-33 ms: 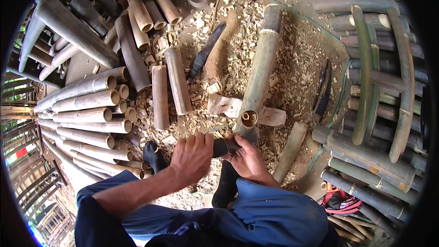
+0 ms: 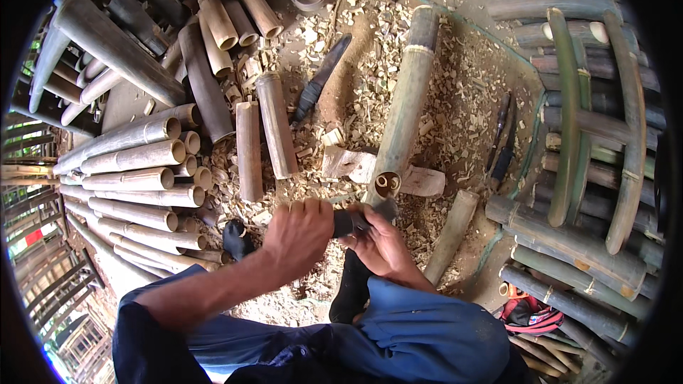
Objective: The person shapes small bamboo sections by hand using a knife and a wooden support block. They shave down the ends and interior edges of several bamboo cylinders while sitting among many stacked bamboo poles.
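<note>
My left hand (image 2: 299, 231) is closed around a short dark cylindrical handle (image 2: 350, 222) held level in front of me. From the other side my right hand (image 2: 384, 247) grips the same piece, its fingers curled under it. The dark end (image 2: 388, 208) sticks out just below the open end (image 2: 388, 183) of a long green bamboo pole (image 2: 411, 92), which lies on the chip-strewn ground pointing away from me. The pole's near end rests on pale wooden blocks (image 2: 348, 163). I cannot tell whether the dark piece touches the pole.
Two short bamboo sections (image 2: 249, 149) lie left of the pole. Cut bamboo tubes (image 2: 135, 178) are stacked at the left. One dark knife (image 2: 324, 75) lies on the shavings ahead, another (image 2: 501, 142) at the right. A bamboo frame (image 2: 576, 121) fills the right side.
</note>
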Motion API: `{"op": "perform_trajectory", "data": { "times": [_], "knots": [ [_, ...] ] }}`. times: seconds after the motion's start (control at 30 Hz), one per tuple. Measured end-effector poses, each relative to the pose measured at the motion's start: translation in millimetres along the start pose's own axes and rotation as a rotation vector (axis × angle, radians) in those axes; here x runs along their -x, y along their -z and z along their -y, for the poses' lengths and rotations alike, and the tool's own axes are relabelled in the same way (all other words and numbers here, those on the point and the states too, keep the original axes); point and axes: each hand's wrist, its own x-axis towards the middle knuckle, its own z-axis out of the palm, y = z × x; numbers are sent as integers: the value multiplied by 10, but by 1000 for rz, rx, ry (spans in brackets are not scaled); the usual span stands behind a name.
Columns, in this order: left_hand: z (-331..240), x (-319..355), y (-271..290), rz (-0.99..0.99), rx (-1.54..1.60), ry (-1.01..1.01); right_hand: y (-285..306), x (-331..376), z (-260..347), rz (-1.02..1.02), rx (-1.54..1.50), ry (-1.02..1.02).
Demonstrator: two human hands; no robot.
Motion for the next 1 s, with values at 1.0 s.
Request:
{"op": "perform_trajectory", "data": {
  "times": [1.0],
  "knots": [
    [-822, 158, -1205, -16, 1180, 372, 296, 40, 344, -404, 1377, 93]
  ]
}}
